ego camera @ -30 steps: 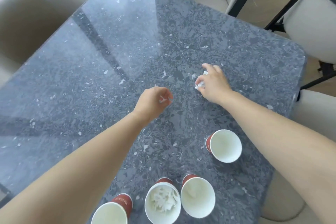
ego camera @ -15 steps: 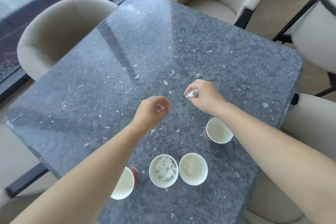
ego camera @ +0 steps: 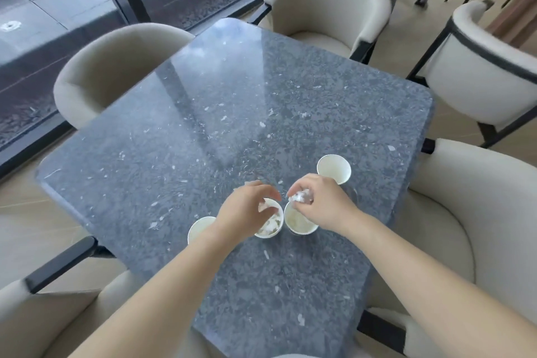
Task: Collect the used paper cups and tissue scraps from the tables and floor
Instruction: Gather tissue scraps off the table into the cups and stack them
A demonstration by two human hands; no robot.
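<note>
Speckled dark grey stone table (ego camera: 220, 113), square with rounded corners, fills most of the view, and cream upholstered armchairs (ego camera: 325, 6) ring it on every side. Four white paper cups stand upright on its near right part. Three sit in a close row: the leftmost paper cup (ego camera: 198, 229) is partly hidden behind the left wrist, the middle paper cup (ego camera: 274, 222) holds a heap of white tissue pieces, and the right paper cup of the row (ego camera: 296, 221) stands just beside it, rims almost touching. A fourth white paper cup (ego camera: 334, 167) stands apart, farther back, just beyond the right knuckles. The left hand (ego camera: 247, 212) hovers over the middle cup with fingers curled downward and loosely spread, a small white tissue scrap (ego camera: 265, 206) at its fingertips above the rim. The right hand (ego camera: 322, 203) is above the neighbouring cup, its fingers pinched closed around a crumpled white tissue wad (ego camera: 300, 195). Small white paper flecks (ego camera: 301, 319) lie scattered across the tabletop.
</note>
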